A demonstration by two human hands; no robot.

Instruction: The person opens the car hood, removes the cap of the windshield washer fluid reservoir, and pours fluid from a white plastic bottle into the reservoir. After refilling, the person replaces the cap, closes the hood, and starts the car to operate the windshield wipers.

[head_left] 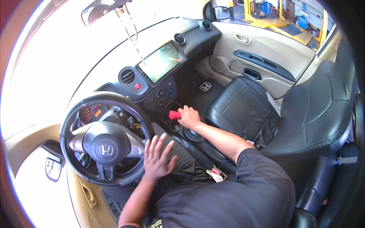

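Note:
My right hand (189, 117) is closed around a red bunched piece that looks like cloth (175, 115), which sticks out on its left side. It is held above the centre console, just beyond the gear lever base (192, 133); whether the lever is inside my grip is hidden. With fingers spread, my left hand (156, 157) is raised beside the right rim of the black steering wheel (142, 114). It holds nothing, and I cannot tell whether it touches the rim.
A lit dashboard screen (161, 62) sits above round control knobs (170, 93). The black passenger seat (239, 110) is to the right, before a beige door (266, 53). Beads (131, 32) hang from the mirror (99, 10). A seat-belt buckle (216, 174) lies beside my hip.

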